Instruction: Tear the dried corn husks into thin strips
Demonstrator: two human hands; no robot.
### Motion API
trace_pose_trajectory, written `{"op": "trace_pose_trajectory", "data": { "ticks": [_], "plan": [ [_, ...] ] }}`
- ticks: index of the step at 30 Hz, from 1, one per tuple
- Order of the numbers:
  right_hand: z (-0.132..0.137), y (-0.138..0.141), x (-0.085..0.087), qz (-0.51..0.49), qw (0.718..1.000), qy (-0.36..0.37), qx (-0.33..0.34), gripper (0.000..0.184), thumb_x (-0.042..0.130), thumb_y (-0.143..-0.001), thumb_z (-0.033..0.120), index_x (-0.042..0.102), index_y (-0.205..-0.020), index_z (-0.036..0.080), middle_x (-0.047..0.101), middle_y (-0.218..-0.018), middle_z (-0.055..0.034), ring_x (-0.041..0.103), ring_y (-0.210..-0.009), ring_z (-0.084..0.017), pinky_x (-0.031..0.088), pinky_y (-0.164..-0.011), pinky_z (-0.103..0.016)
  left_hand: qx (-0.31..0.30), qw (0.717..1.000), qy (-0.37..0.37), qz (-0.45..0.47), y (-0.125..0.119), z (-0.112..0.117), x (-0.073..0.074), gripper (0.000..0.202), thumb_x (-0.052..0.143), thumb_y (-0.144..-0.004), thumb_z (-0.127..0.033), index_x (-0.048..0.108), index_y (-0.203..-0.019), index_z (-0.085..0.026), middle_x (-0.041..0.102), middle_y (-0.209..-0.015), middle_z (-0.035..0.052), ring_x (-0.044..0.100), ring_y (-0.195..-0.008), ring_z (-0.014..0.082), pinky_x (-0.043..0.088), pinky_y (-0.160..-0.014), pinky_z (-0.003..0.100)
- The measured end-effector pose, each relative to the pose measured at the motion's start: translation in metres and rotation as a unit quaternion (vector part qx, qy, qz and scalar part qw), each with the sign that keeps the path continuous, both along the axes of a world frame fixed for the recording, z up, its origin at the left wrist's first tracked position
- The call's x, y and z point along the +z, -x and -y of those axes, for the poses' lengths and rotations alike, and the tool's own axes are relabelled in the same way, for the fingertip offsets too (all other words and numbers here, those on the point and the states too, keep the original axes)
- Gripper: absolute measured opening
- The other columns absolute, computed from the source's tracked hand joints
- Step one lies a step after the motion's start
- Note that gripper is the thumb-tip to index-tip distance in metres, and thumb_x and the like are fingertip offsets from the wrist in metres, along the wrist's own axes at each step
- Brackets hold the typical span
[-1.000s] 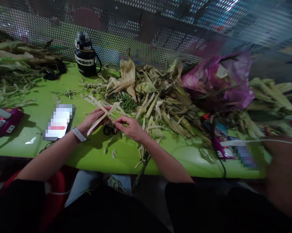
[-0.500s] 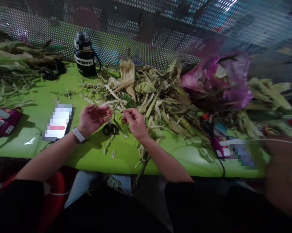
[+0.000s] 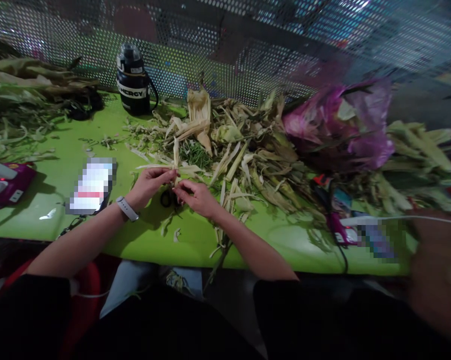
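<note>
My left hand (image 3: 152,184) has its fingers pinched on pale corn husk strips (image 3: 176,152) that cross one another, one upright and others lying sideways. Just to the right and a little lower, my right hand (image 3: 198,198) is closed at the bottom end of the same strips, its fingertips nearly meeting the left ones. Black-handled scissors (image 3: 165,199) lie on the green table (image 3: 135,237) below the hands, mostly covered by them. Behind sits a heap of dry corn husks (image 3: 244,130), with thin green strands (image 3: 195,155) among it.
A black bottle (image 3: 132,82) stands at the back by a perforated metal screen. To the left are a phone (image 3: 92,185) and a purple device (image 3: 11,185). A pink plastic bag (image 3: 338,125) lies right of the heap; another person's arm (image 3: 437,265) shows at far right.
My left hand has gone from open to pinching the husk strips. My right hand has moved left and down to meet it, and the strips now stand crossed above the fingers.
</note>
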State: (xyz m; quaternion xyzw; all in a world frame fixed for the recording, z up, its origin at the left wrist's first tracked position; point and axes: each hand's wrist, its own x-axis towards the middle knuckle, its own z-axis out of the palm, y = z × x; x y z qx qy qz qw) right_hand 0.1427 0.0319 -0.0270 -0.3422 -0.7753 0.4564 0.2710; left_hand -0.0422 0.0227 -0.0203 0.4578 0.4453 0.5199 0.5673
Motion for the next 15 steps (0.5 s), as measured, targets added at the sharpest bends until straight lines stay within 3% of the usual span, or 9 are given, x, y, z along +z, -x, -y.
{"op": "trace_pose_trajectory", "data": {
  "ticks": [4,8,15],
  "plan": [
    [0.0007,-0.0003,0.0017,0.025,0.999,-0.03,0.011,0.034,0.052,-0.095,0.051,0.058,-0.083,0.02,0.063,-0.071,-0.001,0.058,-0.065,-0.015,0.046,-0.065,-0.03,-0.023,0.998,0.023,0.048,-0.0024,0.0006,-0.0004,0.029,0.088,-0.065,-0.038,0.077,-0.079,-0.015,0.072,-0.077,0.0033,0.059,-0.071,0.0123,0.046,-0.07,0.026],
    [0.0006,-0.0002,0.0012,0.056,0.995,-0.079,0.013,0.036,0.047,-0.098,0.051,0.059,-0.083,0.02,0.063,-0.071,-0.0011,0.056,-0.065,-0.015,0.043,-0.065,-0.029,0.027,0.998,0.003,0.054,-0.0024,-0.0011,-0.002,0.026,0.085,-0.07,-0.036,0.075,-0.083,-0.016,0.072,-0.08,0.0024,0.06,-0.072,0.0118,0.046,-0.07,0.025],
    [-0.0034,-0.0033,-0.0065,0.081,0.964,-0.25,-0.05,0.034,0.043,-0.102,0.044,0.065,-0.091,0.02,0.07,-0.088,-0.0078,0.063,-0.079,-0.019,0.045,-0.072,-0.032,0.07,0.997,-0.008,0.018,0.0012,-0.0063,-0.0035,0.026,0.081,-0.073,-0.038,0.071,-0.08,-0.015,0.071,-0.077,0.0032,0.062,-0.072,0.0135,0.048,-0.072,0.027]
  ]
}}
